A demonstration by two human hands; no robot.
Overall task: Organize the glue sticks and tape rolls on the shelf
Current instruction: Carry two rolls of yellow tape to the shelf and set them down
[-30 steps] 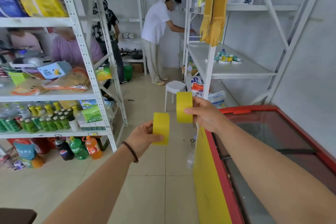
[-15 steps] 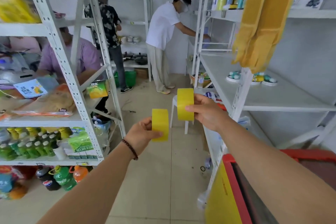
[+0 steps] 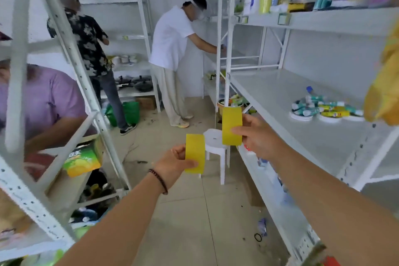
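- A person in a purple shirt sits behind the white rack at the far left, partly hidden by its uprights.
- On that rack's lower level a green and yellow carton lies tilted.
- Further back, a person in a dark floral shirt stands facing shelves of pots, and a person in a white T-shirt reaches into the rear shelving.
- The left hand (a beaded bracelet on its wrist) holds a yellow tape roll upright in the air, thumb on the near face, fingers curled round the far side.
- A white plastic stool stands on the tiled floor just behind both rolls.
- The right hand pinches a second yellow tape roll, held a little higher than the first and apart from it, near the front edge of the right-hand shelf.
- On that shelf, well to the right of the hands, a heap of glue sticks lies over flat white tape rolls.
- A yellow bag hangs blurred at the right edge.
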